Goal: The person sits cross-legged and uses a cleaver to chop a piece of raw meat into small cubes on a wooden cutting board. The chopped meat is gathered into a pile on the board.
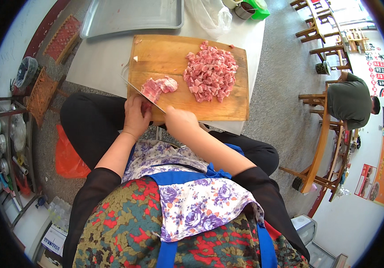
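Observation:
A wooden cutting board [160, 47] lies on the table in front of me. My right hand [181, 123] grips a knife [145, 95], whose blade shows nearly edge-on and slants up to the left. Beside the blade, my left hand [137, 113] rests on raw meat at the board's near left, fingers bent over it. Part of that meat is hidden under the fingers. Beyond the blade sit larger pieces of raw meat [167, 84]. A heap of diced raw meat [211, 73] covers the right side of the board.
A metal tray [131, 16] stands at the table's far left, with a clear plastic bag [212, 16] to its right. Behind that are a metal cup [244, 10] and a green container [261, 13]. A person [349, 100] sits at a wooden table [317, 150] on the right.

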